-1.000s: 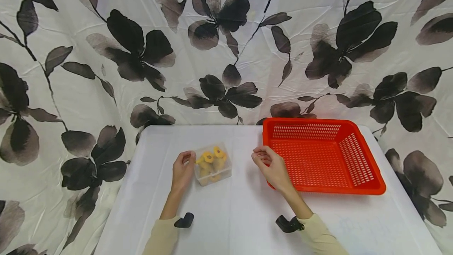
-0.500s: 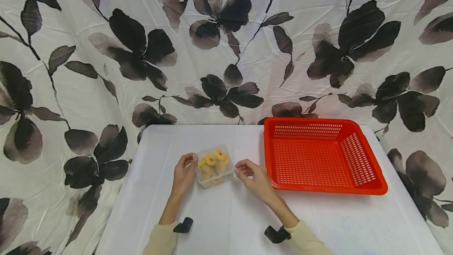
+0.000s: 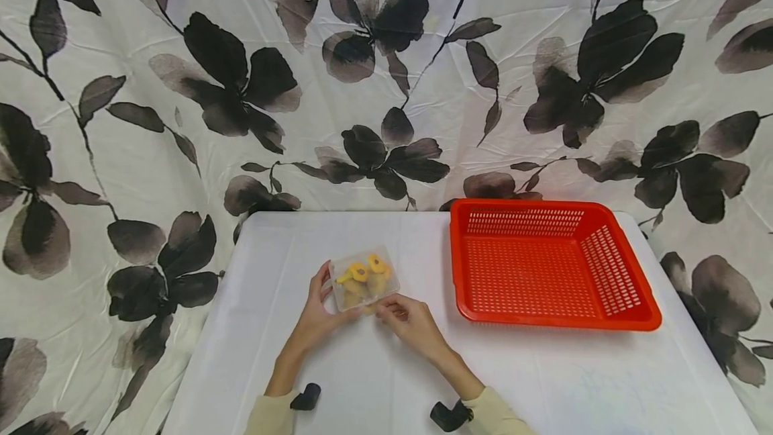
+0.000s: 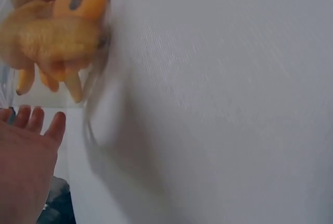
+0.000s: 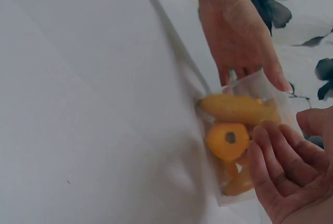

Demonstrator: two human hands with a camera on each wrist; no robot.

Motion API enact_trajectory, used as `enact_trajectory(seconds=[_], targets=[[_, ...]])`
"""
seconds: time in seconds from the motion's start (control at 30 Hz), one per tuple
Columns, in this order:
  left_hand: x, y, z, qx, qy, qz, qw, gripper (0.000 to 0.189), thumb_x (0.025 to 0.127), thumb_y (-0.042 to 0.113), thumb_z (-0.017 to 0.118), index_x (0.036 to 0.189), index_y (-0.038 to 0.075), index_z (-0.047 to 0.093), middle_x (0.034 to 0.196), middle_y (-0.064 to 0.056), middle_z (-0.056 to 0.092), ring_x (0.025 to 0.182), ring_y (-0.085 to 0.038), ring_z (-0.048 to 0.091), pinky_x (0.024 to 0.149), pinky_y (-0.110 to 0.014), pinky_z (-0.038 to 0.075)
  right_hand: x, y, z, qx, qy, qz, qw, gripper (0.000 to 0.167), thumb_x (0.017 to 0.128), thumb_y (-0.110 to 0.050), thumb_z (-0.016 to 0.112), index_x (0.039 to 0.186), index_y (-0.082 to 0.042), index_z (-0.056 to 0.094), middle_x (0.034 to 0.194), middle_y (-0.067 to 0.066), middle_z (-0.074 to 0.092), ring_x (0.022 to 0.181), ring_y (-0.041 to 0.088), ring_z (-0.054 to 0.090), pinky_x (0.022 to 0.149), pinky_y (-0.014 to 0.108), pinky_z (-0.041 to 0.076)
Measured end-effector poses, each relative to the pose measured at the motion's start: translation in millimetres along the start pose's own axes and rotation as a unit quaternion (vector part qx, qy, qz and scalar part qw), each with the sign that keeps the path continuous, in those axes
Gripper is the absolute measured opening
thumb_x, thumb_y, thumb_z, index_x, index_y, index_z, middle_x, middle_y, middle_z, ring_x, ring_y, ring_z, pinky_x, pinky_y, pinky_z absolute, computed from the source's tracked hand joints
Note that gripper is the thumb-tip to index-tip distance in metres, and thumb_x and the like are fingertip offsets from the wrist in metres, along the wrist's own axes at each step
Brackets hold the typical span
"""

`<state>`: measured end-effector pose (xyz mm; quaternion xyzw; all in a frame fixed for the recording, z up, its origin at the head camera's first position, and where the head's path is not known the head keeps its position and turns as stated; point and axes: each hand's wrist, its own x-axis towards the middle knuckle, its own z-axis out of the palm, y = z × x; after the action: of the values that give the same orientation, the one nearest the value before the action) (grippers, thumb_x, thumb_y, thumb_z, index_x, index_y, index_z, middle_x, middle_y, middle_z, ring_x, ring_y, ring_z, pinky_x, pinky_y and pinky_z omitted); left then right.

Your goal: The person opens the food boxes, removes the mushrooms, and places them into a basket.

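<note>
A clear plastic box holds several yellow-orange pieces, some long, one round with a dark spot; their kind is not certain. My left hand grips the box at its left side and near-left corner, thumb along the near side. In the right wrist view that left hand shows beyond the box, some fingers hidden behind it. My right hand is at the near-right corner, fingers loosely bent, fingertips at or just beside the wall. Whether they touch it I cannot tell.
A red perforated plastic basket stands to the right on the white-covered table. Behind the table hangs a white cloth with dark flowers. Both wrists carry black camera mounts.
My right hand has moved left from beside the red basket to the box's near-right corner. My left hand has shifted from the left edge to round the near-left corner.
</note>
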<state>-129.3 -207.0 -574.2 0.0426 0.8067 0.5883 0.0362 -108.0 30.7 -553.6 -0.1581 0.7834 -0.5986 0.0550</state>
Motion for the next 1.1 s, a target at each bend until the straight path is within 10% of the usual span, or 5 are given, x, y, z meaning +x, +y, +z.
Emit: enact_trajectory(seconds=[0.33,0.83,1.1], targets=[[5.2,-10.7,-4.0,0.042,-0.019,0.022,0.9987,0.118,0.075,0.027,0.095,0.163,0.012,0.017,0.162,-0.012,0.025,0.145,-0.035,0.033,0.119,-0.056,0.027,5.3,5,16,0.092,0.017,0.054,0.9941,0.027,0.105,-0.018,0.062,0.108,0.007,0.072,0.096,0.024,0.074,0.085,0.038,0.072,0.074,0.038,0.061],[10.6,-14.2,-5.2,0.061,-0.021,0.057,0.9963,0.118,0.072,0.028,0.097,0.160,0.007,0.022,0.159,-0.015,0.032,0.144,-0.033,0.035,0.117,-0.058,0.028,19.3,-12,26,0.205,0.061,0.216,0.9527,0.049,0.103,-0.038,0.063,0.099,0.009,0.077,0.090,0.023,0.075,0.070,0.019,0.075,0.062,0.028,0.060],[7.0,-11.4,-6.3,0.069,-0.009,0.052,0.9962,0.117,0.070,0.026,0.098,0.159,0.006,0.025,0.157,-0.016,0.036,0.142,-0.037,0.037,0.117,-0.055,0.030,21.0,-5,30,0.245,0.067,0.205,0.9452,0.042,0.104,-0.025,0.062,0.098,0.015,0.074,0.088,0.028,0.073,0.061,0.011,0.072,0.058,0.023,0.058]])
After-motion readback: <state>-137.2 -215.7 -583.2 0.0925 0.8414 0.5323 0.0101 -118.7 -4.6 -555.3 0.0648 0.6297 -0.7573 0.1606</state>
